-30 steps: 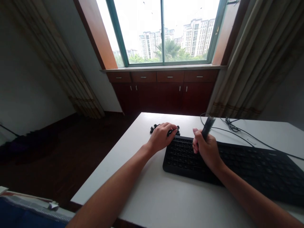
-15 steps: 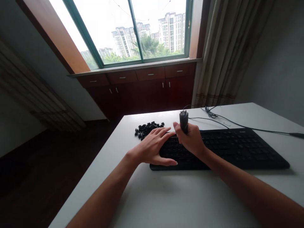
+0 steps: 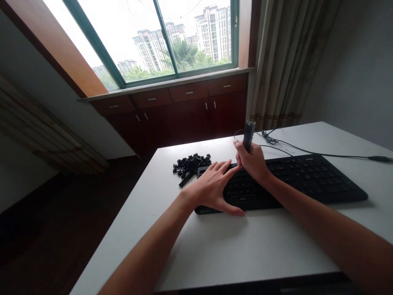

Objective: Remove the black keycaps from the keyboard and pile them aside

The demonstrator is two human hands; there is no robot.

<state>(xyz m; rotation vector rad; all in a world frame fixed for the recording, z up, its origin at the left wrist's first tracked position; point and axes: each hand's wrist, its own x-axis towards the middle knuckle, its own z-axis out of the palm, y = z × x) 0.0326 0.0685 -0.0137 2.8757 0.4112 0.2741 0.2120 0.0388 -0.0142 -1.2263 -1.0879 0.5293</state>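
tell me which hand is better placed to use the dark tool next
Probably the right hand: it grips the dark tool at the keyboard, while the left hand lies spread over the keyboard's left end with no visible tool.

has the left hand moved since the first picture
Yes. Judged against the pile of black pieces, the left hand has moved right and toward the person, from over the pile onto the left part of the keyboard.

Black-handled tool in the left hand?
No, the right hand grips the black-handled tool, while the left hand is spread over the keyboard.
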